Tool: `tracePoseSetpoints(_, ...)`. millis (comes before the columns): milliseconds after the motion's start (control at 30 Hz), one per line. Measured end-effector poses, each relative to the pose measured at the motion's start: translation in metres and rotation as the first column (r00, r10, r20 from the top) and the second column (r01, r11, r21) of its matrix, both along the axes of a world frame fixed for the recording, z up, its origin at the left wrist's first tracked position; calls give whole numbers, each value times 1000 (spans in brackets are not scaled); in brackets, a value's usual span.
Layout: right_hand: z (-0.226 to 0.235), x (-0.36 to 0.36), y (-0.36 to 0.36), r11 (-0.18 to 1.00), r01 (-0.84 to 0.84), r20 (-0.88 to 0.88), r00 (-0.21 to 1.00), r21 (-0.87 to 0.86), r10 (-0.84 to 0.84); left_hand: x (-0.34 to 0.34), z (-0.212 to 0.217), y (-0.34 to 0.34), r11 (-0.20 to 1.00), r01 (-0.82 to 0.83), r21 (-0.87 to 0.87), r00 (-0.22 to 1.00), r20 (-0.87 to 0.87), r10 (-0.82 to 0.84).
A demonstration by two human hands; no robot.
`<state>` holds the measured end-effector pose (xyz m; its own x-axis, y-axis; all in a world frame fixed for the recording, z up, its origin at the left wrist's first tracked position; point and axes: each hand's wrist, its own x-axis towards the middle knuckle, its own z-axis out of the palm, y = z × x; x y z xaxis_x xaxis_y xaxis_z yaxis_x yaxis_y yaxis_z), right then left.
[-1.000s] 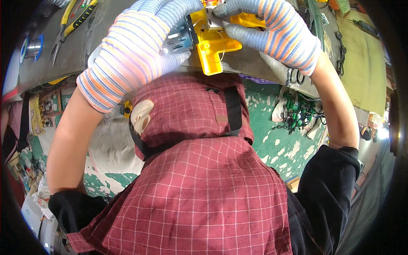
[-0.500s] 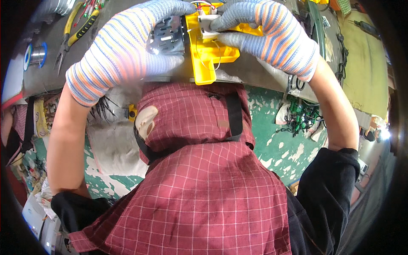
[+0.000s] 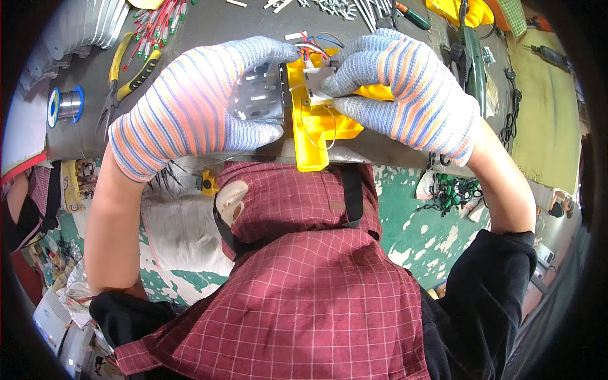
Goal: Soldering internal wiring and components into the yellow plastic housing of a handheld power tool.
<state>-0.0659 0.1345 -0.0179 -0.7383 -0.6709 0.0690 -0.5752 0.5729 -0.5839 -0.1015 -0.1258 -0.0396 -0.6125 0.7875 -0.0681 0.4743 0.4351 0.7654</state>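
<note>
Both my hands wear striped knit gloves and meet over a yellow plastic housing (image 3: pixel 310 149) at the near edge of the bench. My left hand (image 3: pixel 180 107) is curled around a slotted metal plate (image 3: pixel 258 95) on the housing's left side, thumb and fingers at its ends. A small whitish block (image 3: pixel 316 83) lies on the housing, pinched at its right side by the fingers of my right hand (image 3: pixel 411 95). Red, white and dark wires (image 3: pixel 311 49) come out above the block. One thin wire loops below it. My fingertips partly cover the block and plate.
Pliers with yellow handles (image 3: pixel 130 82) and a solder spool (image 3: pixel 66 106) lie left on the bench (image 3: pixel 209 22). Red-wired parts (image 3: pixel 158 28) and curved metal pieces (image 3: pixel 88 25) are behind them. Screws (image 3: pixel 332 7), a screwdriver (image 3: pixel 415 16) and a black cable (image 3: pixel 510 107) lie farther back and right.
The hands and housing appear lower in the picture, with more of the bench's far side showing. Both hands keep their hold; the right fingers have barely shifted on the block.
</note>
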Motion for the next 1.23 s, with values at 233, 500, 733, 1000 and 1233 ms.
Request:
tracePoseSetpoints(233, -13, 15, 2, 996, 58, -80, 995, -64, -63, -8, -3, 0, 995, 62, 84, 997, 45, -66)
tracePoseSetpoints(500, 10, 26, 5, 987, 79, -222, 974, 137, -47, -14, 2, 0, 981, 110, 162, 992, 37, -118)
tracePoseSetpoints(733, -20, 17, -1, 999, 33, -500, 865, 5, -26, -8, 15, 2, 1000, 25, 2, 992, 126, -25)
tracePoseSetpoints(1000, -17, 22, -1, 995, 73, -420, 903, -64, -93, 42, -11, 28, 999, -10, 36, 790, -612, 30)
tracePoseSetpoints(1233, -8, 39, 4, 970, 242, -310, 923, 4, -229, 41, -21, 39, 990, -121, 68, 638, -759, 130)
